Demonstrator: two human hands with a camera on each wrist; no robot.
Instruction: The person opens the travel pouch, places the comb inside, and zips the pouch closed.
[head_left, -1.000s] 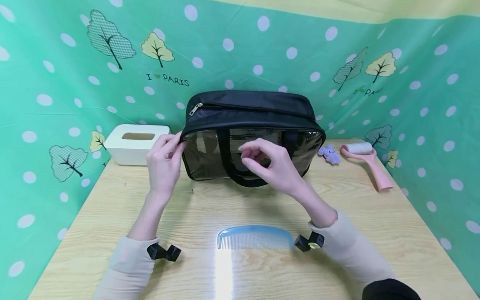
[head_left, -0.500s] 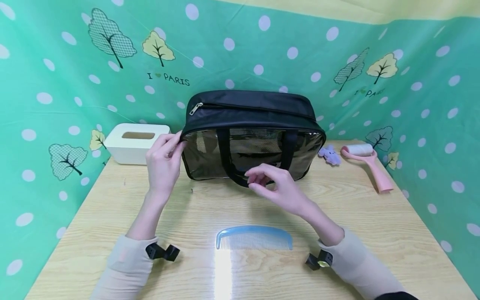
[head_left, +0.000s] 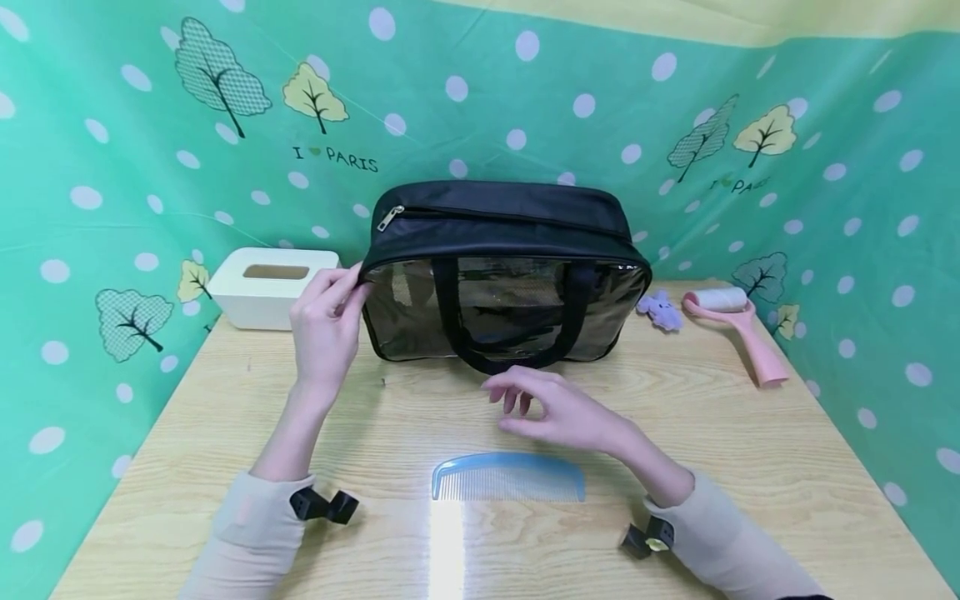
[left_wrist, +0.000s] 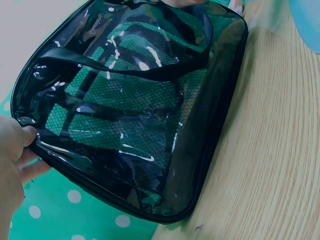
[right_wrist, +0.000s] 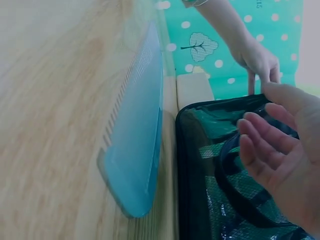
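Observation:
A black toiletry bag (head_left: 510, 225) with a see-through dark front panel stands upright at the back of the table. Its top zipper pull sits at the left end, and a black strap handle (head_left: 450, 308) hangs down the front. My left hand (head_left: 327, 325) pinches the bag's upper left corner between thumb and fingers, as the left wrist view also shows. Between the bag and a light blue comb (head_left: 510, 477) my right hand (head_left: 555, 408) hovers, fingers loosely bent and holding nothing. The comb lies flat near me, teeth toward me.
A white tissue box (head_left: 262, 287) stands left of the bag, partly behind my left hand. To the right of the bag are a small purple plush toy (head_left: 660, 311) and a pink lint roller (head_left: 738, 321). A green dotted curtain (head_left: 480, 100) closes off the back and sides.
My right hand has come down from in front of the bag's panel, past the strap handle, toward the comb. The left hand keeps its hold on the corner, and the bag has not moved.

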